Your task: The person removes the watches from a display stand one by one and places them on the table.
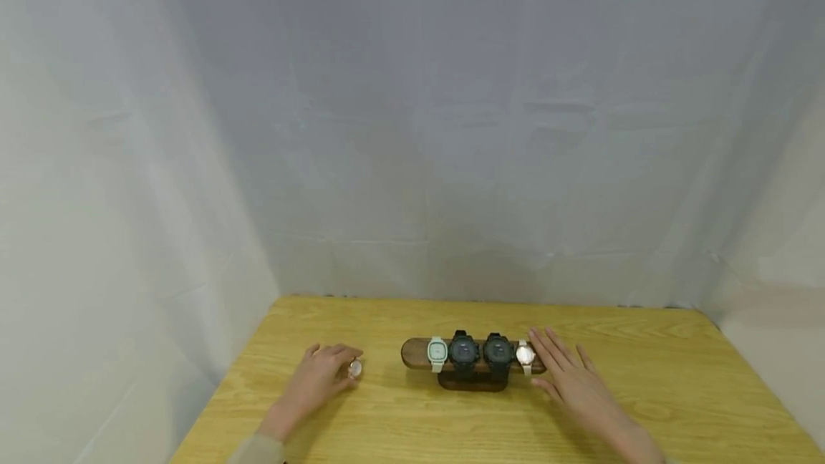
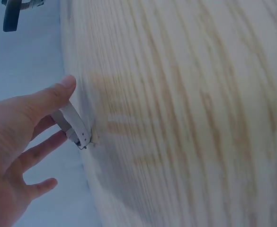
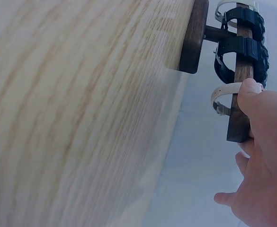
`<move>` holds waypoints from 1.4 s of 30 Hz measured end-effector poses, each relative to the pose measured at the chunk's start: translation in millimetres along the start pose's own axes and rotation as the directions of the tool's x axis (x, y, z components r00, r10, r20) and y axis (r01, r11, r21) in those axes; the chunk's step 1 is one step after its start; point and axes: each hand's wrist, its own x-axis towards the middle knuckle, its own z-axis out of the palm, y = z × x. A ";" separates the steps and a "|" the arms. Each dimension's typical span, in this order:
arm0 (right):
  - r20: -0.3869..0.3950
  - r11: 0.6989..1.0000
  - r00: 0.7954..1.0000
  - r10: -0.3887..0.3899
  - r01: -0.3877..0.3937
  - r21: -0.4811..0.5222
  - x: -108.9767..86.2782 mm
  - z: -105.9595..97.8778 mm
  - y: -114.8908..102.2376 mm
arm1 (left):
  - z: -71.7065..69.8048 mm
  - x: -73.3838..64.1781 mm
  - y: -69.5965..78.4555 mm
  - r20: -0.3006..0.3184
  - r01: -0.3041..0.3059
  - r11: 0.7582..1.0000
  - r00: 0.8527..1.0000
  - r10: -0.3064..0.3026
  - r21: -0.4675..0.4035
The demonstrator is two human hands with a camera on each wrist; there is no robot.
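Observation:
My left hand (image 1: 320, 376) pinches a small watch (image 1: 355, 368) between thumb and fingers, left of the watch stand. In the left wrist view its pale strap (image 2: 76, 124) hangs down by the tabletop, buckle end lowest. My right hand (image 1: 580, 385) holds the right end of the dark wooden watch stand (image 1: 417, 354), thumb at the near side and long fingers at the far side. Beside these fingertips a white-strapped watch (image 1: 525, 354) sits round the bar; the right wrist view shows the thumb overlapping its strap (image 3: 222, 91).
Further left on the bar are two black watches (image 1: 464, 351) (image 1: 498, 351) and a mint-green watch (image 1: 437, 352). The stand's foot (image 1: 473, 382) rests on the yellow wood-grain table (image 1: 399, 428). Pale cloth (image 1: 412, 163) hangs behind and at both sides.

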 end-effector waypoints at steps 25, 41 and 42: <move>-0.028 1.000 0.999 -0.022 0.021 -0.015 2.5 3.9 0.2 | 0.2 2.3 -3.8 0.116 -0.019 0.999 0.993 0.024 -0.050; -0.043 0.999 0.998 -0.035 0.034 -0.026 4.8 -3.4 -2.6 | -5.0 13.9 0.2 -0.043 -0.094 0.991 0.995 0.091 -0.091; -0.042 0.999 0.998 -0.038 0.037 -0.025 5.0 -3.9 -2.7 | -6.2 14.9 1.5 -0.047 -0.097 0.992 0.995 0.093 -0.086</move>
